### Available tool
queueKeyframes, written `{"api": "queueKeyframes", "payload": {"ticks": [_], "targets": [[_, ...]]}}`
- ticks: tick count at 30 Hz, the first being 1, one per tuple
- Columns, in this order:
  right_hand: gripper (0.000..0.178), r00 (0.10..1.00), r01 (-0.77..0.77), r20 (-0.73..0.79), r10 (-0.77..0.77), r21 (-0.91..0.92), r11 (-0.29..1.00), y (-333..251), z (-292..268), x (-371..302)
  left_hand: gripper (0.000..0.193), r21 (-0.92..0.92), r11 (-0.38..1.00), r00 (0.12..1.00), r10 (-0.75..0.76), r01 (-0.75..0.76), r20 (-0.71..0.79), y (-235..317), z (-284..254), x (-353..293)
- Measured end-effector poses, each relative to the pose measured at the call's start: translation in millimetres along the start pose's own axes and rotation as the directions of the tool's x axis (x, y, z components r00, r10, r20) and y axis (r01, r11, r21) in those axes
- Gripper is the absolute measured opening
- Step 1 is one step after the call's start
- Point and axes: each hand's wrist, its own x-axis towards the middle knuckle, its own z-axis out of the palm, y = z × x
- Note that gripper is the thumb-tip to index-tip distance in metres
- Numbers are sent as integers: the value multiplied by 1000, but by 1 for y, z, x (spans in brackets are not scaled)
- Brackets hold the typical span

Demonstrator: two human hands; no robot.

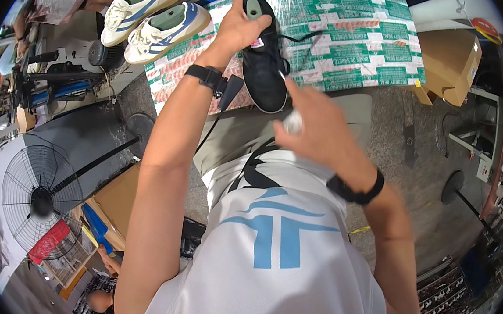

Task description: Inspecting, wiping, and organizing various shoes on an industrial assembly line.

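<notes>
A black lace-up shoe (262,75) lies on the table, toe toward me, its black lace trailing off to the right. My left hand (238,28) is closed around its heel end, thumb across the opening, where a pale green insole shows. Beside the toe, on the right, is my right hand (313,123), smeared by motion. Its index finger points at the shoe's side, and a small white streak shows near that fingertip. Something whitish (293,123) sits in the curl of this hand, too blurred to name.
The table's top (361,46) is covered in green, white and red printed sheeting. A pair of cream and blue sneakers (156,18) stands at the far left. An open cardboard box (448,64) is at the right. A large fan (42,202) stands lower left, with a person (100,300) nearby.
</notes>
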Motion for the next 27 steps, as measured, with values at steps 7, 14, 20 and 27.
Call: {"api": "queueKeyframes", "payload": {"ticks": [7,14,20,27], "targets": [[86,999,-40,19,39,51,998,1,13,-41,88,99,994,997,52,-46,-56,-4,2,0],[86,974,119,-183,-136,-102,988,42,44,42,84,91,995,995,47,-39,-91,5,3,-10],[89,984,150,-61,-165,-198,969,29,14,10,81,113,992,993,75,-64,-93,2,0,-9],[90,999,35,-36,-36,-45,998,12,14,-4,85,131,989,995,79,-70,-63,-15,5,4]]}}
